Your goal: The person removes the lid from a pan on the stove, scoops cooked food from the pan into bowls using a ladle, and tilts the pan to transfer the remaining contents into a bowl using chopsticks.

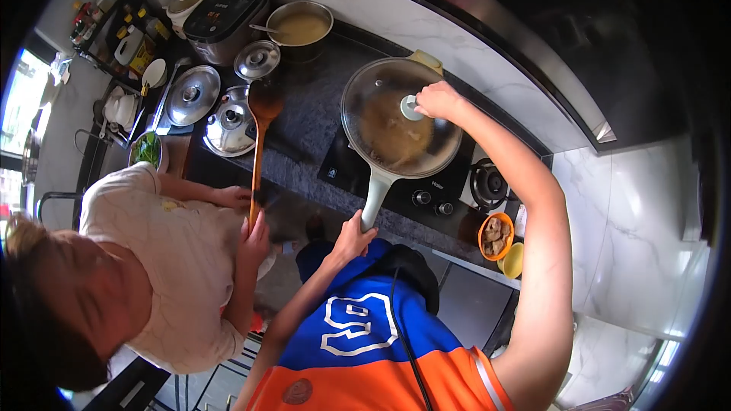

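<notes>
A pan (378,169) with a pale handle stands on the black gas hob, covered by a glass lid (381,118). Brown liquid with some pieces shows through the glass. My right hand (438,100) is closed on the pale knob of the lid, on the pan's right side. Lower down, the fingers of my left hand (354,237) are wrapped round the end of the pan's handle (375,196).
At the left another person (164,236) holds a wooden ladle (259,152) upright. Steel lids (193,96), a pot of pale liquid (304,28) and a rice cooker (226,14) stand behind. An orange bowl (484,247) of brown chunks sits right of the hob.
</notes>
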### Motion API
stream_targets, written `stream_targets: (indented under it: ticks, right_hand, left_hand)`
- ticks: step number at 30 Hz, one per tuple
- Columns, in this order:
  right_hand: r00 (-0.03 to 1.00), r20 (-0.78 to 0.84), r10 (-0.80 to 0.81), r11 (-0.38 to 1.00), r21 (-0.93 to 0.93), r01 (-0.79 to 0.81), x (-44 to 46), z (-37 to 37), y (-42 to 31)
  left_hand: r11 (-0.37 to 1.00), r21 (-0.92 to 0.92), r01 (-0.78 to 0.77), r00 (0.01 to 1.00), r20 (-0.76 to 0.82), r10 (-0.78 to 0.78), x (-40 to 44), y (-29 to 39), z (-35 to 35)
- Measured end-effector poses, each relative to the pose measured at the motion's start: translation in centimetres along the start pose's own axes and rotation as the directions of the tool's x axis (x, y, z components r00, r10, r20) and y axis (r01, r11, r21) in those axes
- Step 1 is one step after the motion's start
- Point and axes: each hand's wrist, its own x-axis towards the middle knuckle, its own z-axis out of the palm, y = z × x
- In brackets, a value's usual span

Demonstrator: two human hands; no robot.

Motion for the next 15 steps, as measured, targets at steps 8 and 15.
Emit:
stream_targets:
  ticks: [8,15]
  right_hand:
    - [0.870,0.487,0.071,0.713,-0.635,0.297,2.1,-2.6,-2.7]
    - [0.937,0.348,-0.008,0.781,-0.583,0.224,-1.1,-7.0,-3.8]
  left_hand:
    - [1.000,-0.007,0.014,1.000,-0.002,-0.014,-0.3,0.7,-0.1]
    - [0.999,-0.014,0.030,1.000,0.007,-0.030,-0.4,1.1,-0.3]
